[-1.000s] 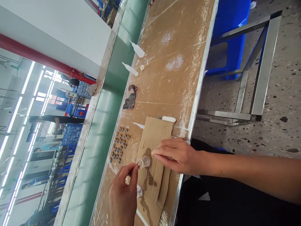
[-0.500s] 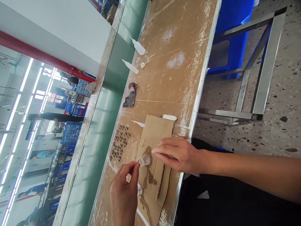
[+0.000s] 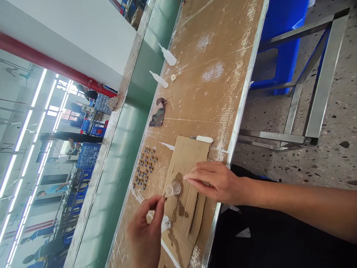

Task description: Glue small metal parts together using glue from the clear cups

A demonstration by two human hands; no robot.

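My left hand (image 3: 146,229) pinches a tiny dark and gold-coloured piece (image 3: 165,198) between thumb and forefinger. Just beside that piece is a small clear plastic cup (image 3: 174,189) on a stained cardboard sheet (image 3: 192,156). Over the sheet, across the cup from my left hand, my right hand (image 3: 213,180) has its thumb and fingers pressed together; whatever they hold is too small to make out. A second clear container (image 3: 166,223) is partly hidden by my left hand. Several small gold and blue pieces (image 3: 145,169) stand in loose rows on the table beyond the sheet.
Two white nozzle bottles (image 3: 169,57) lie along the table's far side, near a camouflage cloth scrap (image 3: 158,114) and thin wooden sticks (image 3: 171,102). A white object (image 3: 205,139) lies at the cardboard's edge. A metal stool frame (image 3: 318,82) stands beside the table (image 3: 212,100).
My left fingertips have drawn back slightly from the cup's rim, and the tiny piece shows between them now. My right hand keeps its pose. The whole view has shifted a little.
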